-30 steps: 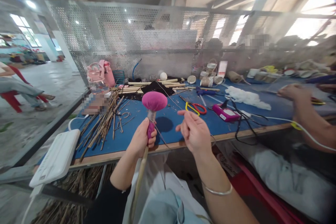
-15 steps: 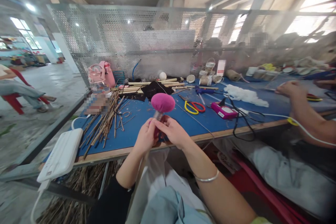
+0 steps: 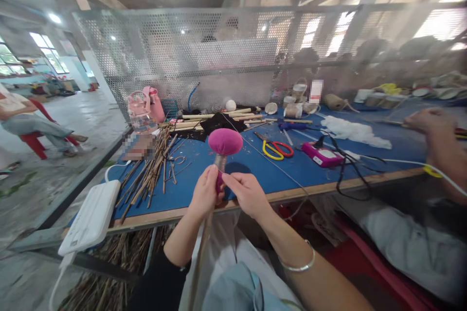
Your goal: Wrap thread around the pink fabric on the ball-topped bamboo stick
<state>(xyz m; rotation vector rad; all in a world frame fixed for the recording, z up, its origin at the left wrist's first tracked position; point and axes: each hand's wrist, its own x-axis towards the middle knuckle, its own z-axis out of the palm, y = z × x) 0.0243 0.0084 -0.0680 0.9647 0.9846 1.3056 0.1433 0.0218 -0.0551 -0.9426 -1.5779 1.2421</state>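
Note:
In the middle of the head view, a stick with a rounded pink cloth head [image 3: 225, 142] stands upright, tilted slightly. Greyish winding [image 3: 219, 161] wraps its neck, and a tail of pink cloth [image 3: 219, 182] shows below. My left hand [image 3: 205, 192] is closed around the stick just under the winding. The thumb and fingers of my right hand [image 3: 248, 193] are pinched together beside the pink tail. Whatever lies between those fingertips is too small to make out. The lower shaft [image 3: 200, 248] runs down towards my lap.
Scissors [image 3: 274, 148] with yellow and red handles lie on the blue table [image 3: 255, 175], left of a magenta box [image 3: 321, 154] with black cable. Thin twigs [image 3: 153, 170] are heaped at left, near a white power strip [image 3: 89, 216]. A co-worker's hand [image 3: 425, 119] is at right.
My right hand has moved slightly right and down from the neck, uncovering the winding and pink tail. My left hand keeps its grip. The whole view has shifted a little.

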